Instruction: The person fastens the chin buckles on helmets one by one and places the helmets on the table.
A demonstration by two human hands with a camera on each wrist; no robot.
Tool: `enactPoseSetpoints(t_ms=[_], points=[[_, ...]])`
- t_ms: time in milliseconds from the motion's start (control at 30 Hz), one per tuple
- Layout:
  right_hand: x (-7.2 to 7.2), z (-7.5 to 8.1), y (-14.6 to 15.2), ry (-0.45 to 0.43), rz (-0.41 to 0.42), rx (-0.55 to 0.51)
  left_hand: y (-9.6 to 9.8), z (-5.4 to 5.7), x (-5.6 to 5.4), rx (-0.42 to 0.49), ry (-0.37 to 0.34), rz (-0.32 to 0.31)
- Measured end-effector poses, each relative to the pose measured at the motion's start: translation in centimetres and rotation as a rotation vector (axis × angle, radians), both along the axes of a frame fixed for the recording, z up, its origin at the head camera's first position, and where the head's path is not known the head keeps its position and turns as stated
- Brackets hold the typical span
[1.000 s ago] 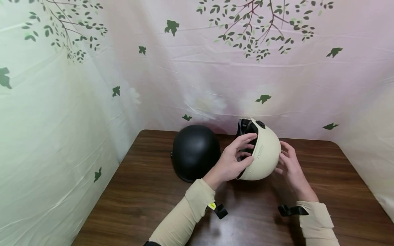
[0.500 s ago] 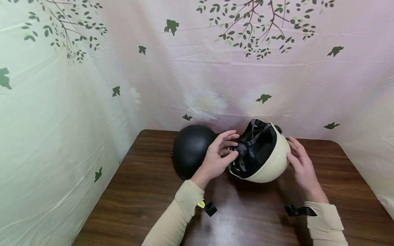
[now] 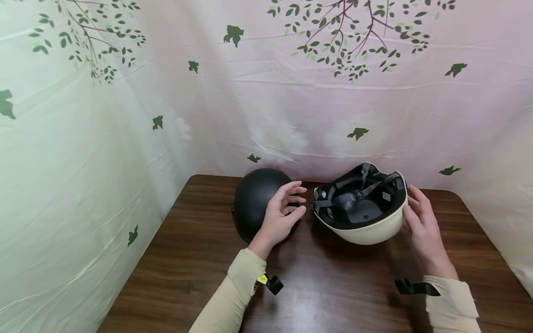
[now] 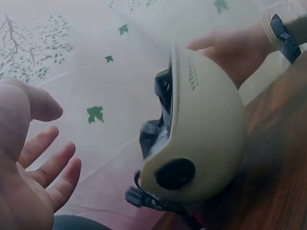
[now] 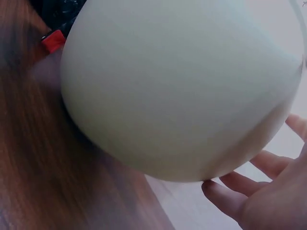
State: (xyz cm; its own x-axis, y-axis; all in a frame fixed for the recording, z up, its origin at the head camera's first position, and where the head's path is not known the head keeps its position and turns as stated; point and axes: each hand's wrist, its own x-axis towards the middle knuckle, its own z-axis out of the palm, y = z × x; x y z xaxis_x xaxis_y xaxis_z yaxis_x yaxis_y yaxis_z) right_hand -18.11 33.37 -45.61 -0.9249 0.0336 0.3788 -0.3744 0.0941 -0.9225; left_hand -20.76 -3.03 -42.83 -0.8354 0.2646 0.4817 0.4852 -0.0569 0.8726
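Note:
A cream helmet (image 3: pixel 370 236) lies on its crown toward the right of the table, its black padded inside and grey straps turned up. Along its right side, fingertips of my right hand (image 3: pixel 426 231) touch the shell; the right wrist view shows the fingers (image 5: pixel 271 163) fairly straight against the smooth shell (image 5: pixel 182 91). My left hand (image 3: pixel 279 212) holds nothing, its fingers apart and loosely bent, just left of the cream helmet's rim. Behind that hand sits a black helmet (image 3: pixel 258 199), dome up and partly covered by it. A black side knob (image 4: pixel 176 173) shows on the cream shell.
Both helmets are near the back edge of the brown wooden table (image 3: pixel 187 259). A light curtain (image 3: pixel 208 115) printed with leaves hangs right behind and at the sides. A red buckle piece (image 5: pixel 53 41) shows by the cream helmet, close to the table.
The cream helmet has rolled to the right, its opening turning from the left to face up. My left hand has drawn away leftward from its rim; my right hand has moved right with the shell.

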Motion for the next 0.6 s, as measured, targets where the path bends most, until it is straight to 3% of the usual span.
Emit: enactPoseSetpoints(t_ms=[133,367,600], points=[[0.0,-0.6,0.1,0.005,0.075,-0.107,-0.2,-0.5,0.1,0.015,-0.019,0.002],[0.0,-1.0,0.2,-0.03,0.083,-0.13,-0.5,-1.1,0.1,0.016,-0.022,0.023],[0.1,-1.8,0.0,-0.006,0.176,-0.232,-0.6,-1.4,0.3,0.026,-0.03,0.025]])
